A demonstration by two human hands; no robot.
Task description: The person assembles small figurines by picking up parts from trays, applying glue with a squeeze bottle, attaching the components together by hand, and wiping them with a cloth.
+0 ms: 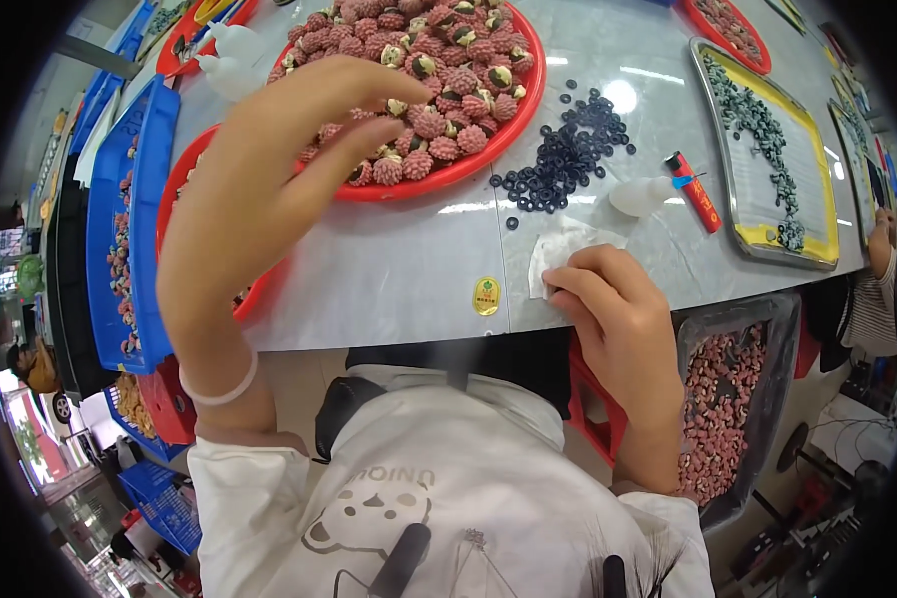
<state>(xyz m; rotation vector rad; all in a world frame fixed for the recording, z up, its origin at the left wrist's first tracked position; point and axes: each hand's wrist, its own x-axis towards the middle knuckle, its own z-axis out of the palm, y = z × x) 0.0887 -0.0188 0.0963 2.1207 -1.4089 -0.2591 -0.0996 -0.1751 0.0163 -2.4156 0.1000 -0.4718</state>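
As the left hand [264, 149] hangs over the red basin [409, 190] in the head view, thumb and forefinger apart, pink pieces [460, 80] lie beneath its fingertips; the right hand [620, 311], farther off, presses fingertips together at the white tissue [568, 242].

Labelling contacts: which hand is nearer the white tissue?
Right. The right hand touches the white tissue; the left hand is farther left, over the pink pieces.
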